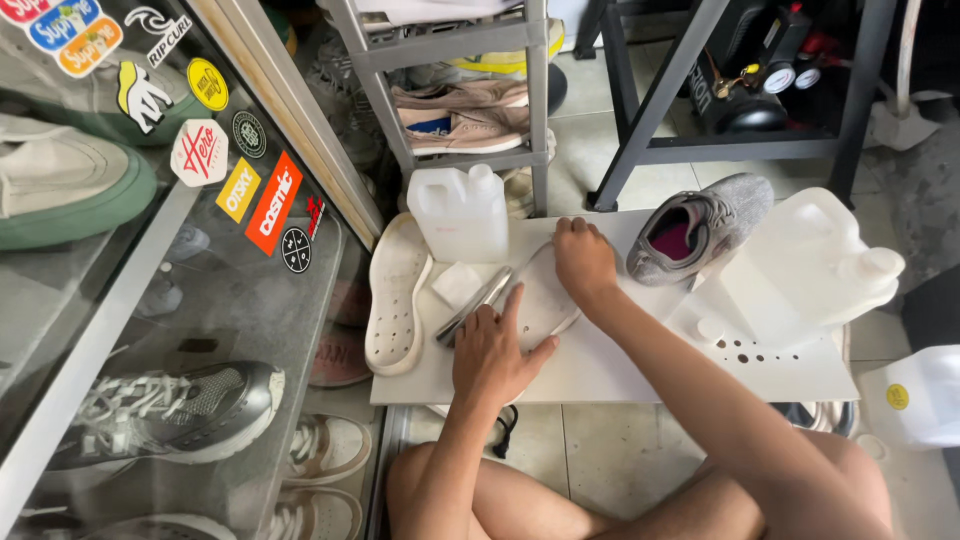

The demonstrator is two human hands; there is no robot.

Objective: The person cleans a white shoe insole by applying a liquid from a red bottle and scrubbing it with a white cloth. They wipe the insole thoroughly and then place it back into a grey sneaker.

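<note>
My left hand is closed around a grey, elongated tool and rests on a white insole lying on a white board. Its index finger points along the insole. My right hand grips the far end of the same insole with curled fingers. A second white insole with holes lies at the board's left edge. A small white pad sits just beyond the tool.
A white jug stands at the board's back, and a grey shoe and a tipped white jug lie at the right. A small white cap is on the board. A glass shoe cabinet is left; a metal rack is behind.
</note>
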